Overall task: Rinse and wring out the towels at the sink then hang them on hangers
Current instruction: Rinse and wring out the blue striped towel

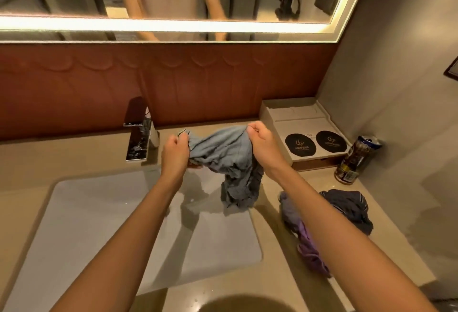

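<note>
The towel (pixel 223 153) hangs bunched in the air above the far right part of the sink (pixel 99 212). Its lower end dangles near the basin's rim, probably so that drips fall into the basin and not onto the table (pixel 37 163). Each grip is clenched on the upper edge: the left hand (pixel 174 153) pinches one gathered corner and the right hand (pixel 262 145) the other, a hold that seems meant for spreading or twisting. The tap (pixel 138 135) stands just left of the hands, handy for rinsing; no stream shows. A dark cloth (pixel 352 207) and a purple cloth (pixel 307 249) lie heaped on the table right of the sink, likely waiting their turn. Beyond them, by the wall, sit a tray (pixel 297 113) and a can (pixel 357 160).
</note>
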Motion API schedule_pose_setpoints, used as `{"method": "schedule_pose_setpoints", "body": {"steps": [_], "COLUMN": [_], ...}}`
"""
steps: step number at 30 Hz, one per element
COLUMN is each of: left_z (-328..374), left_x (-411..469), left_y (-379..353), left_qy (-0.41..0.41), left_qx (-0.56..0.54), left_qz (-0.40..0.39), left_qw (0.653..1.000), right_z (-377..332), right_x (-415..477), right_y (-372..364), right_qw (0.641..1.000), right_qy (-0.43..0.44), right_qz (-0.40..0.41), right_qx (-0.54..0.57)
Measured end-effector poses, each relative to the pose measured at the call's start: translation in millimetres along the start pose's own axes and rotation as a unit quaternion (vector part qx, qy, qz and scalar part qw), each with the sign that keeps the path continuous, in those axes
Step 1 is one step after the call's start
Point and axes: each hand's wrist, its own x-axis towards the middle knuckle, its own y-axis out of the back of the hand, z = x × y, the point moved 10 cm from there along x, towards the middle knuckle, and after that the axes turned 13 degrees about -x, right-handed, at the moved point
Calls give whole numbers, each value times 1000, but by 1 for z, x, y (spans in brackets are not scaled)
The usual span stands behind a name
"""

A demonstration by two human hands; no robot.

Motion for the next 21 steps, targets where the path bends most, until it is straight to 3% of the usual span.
{"method": "schedule_pose_setpoints", "body": {"steps": [3, 6, 11, 15, 17, 19, 21], "left_z": [12, 4, -8, -30, -30, -3, 32], "left_x": [-7, -26, -62, -84, -93, -94, -93], "left_y": [30, 54, 91, 115, 114, 106, 108], "left_qy": [42, 121, 139, 243, 265, 215, 144], "left_qx": [-84, -192, -197, -106, -126, -188, -223], "left_qz": [-20, -76, -151, -169, -240, -286, -277], "left_qw": [995, 971, 959, 949, 925, 915, 924], "right_z": [-27, -50, -106, -142, -147, -148, -146], "right_x": [-3, -17, -41, -70, -78, -83, -88], "right_y": [-23, -65, -120, -137, -135, -132, -132], "right_qw": [994, 958, 900, 836, 839, 865, 882], "right_qy": [-23, -78, -98, -119, -108, -80, -65], "right_qz": [-43, -121, -168, -196, -191, -209, -217], "right_qx": [94, 248, 390, 498, 497, 450, 412]}}
